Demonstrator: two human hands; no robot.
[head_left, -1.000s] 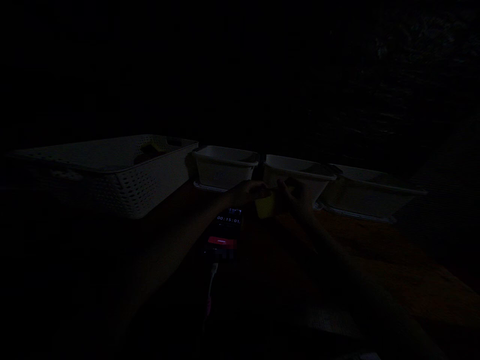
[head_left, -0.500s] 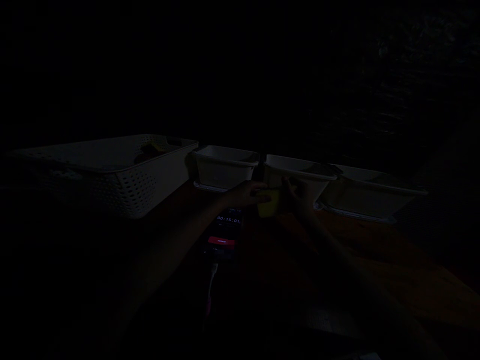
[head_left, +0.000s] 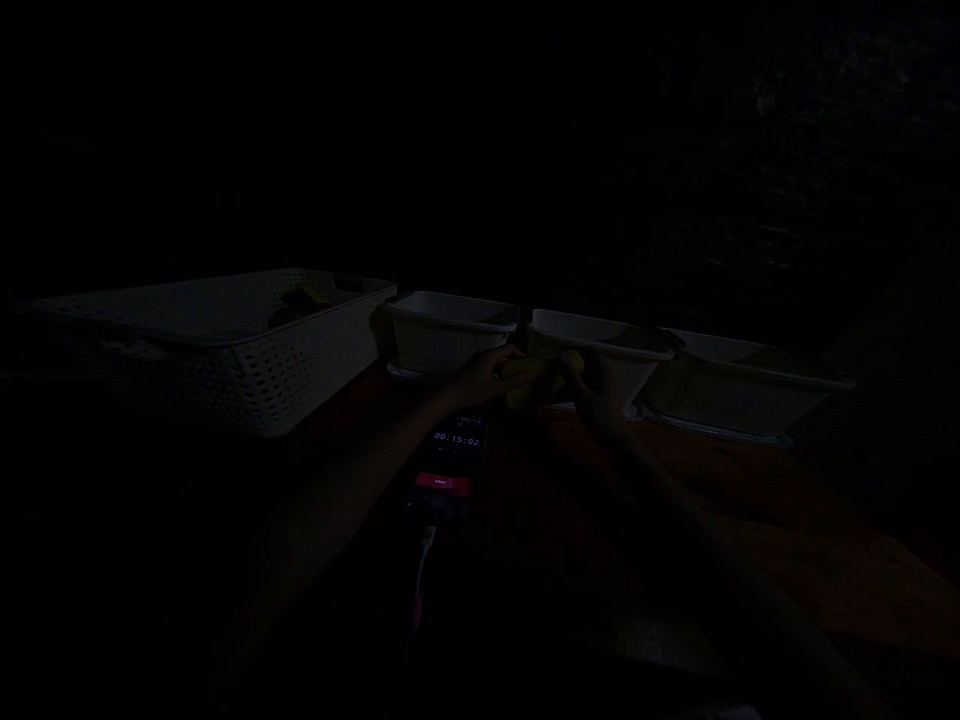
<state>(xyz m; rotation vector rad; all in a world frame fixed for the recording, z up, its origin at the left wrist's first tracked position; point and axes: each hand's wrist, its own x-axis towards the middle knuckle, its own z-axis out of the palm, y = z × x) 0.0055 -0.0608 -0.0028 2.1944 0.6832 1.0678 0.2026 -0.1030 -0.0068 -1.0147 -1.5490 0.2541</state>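
Note:
The scene is very dark. Between my two hands is a soft-looking yellow cloth [head_left: 534, 372], bent or folded over, in front of the middle white bin. My left hand [head_left: 486, 372] grips its left end with the fingers closed. At its right end, my right hand [head_left: 594, 396] pinches it, thumb towards the cloth. What exactly the yellow piece is, I cannot make out for sure; its lower part is lost in shadow.
A large perforated white basket [head_left: 330, 340] stands at left with dark and yellow items [head_left: 306, 298] inside. Right of it stand a small white bin [head_left: 450, 340], a second bin [head_left: 637, 372] and a third bin [head_left: 735, 395]. A phone [head_left: 446, 470] running a timer lies on the wooden table [head_left: 825, 540], its cable [head_left: 422, 570] plugged in.
The yellow cloth has gone from hanging flat to folded over and sits slightly higher. Both hands have shifted a little with it. The phone's timer has advanced.

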